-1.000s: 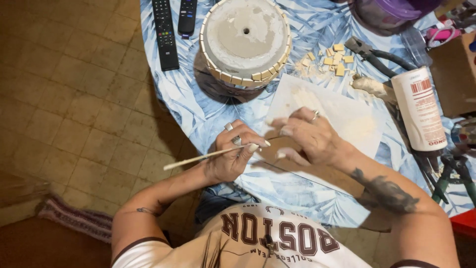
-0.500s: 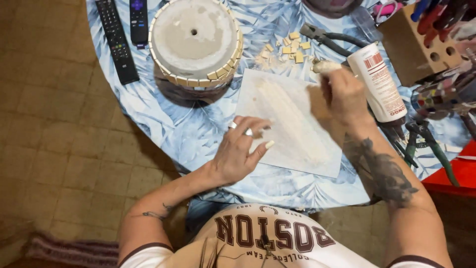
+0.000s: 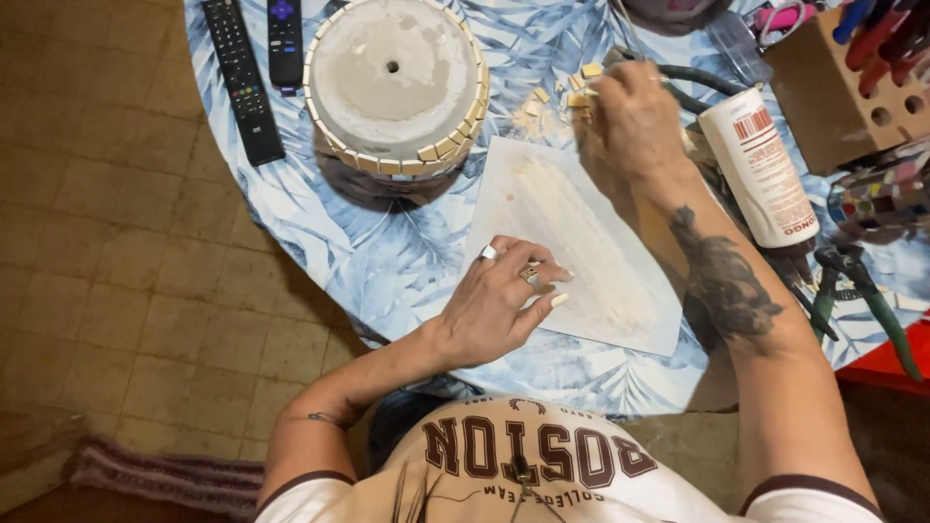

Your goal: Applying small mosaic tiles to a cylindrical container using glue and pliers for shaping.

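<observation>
My left hand (image 3: 504, 302), with rings on two fingers, rests palm down on the near left edge of a white sheet of paper (image 3: 591, 242) smeared with pale paste; its fingers are loosely bent and hold nothing. My right hand (image 3: 630, 116) reaches past the sheet's far edge, fingertips down in a small pile of beige square tiles (image 3: 541, 97). Whether it grips a tile is hidden by the fingers. An upturned grey pot (image 3: 392, 77), ringed with beige tiles, stands to the left of the pile.
A white glue bottle (image 3: 760, 165) lies right of my right arm. Two black remotes (image 3: 242, 77) lie at the far left of the blue leaf-print tablecloth (image 3: 387, 257). Green-handled pliers (image 3: 862, 291), a wooden tool block (image 3: 833, 87) and black-handled nippers (image 3: 702, 77) crowd the right.
My right hand has moved from the sheet out to the tile pile. My left hand no longer shows the thin stick and has settled on the sheet's edge.
</observation>
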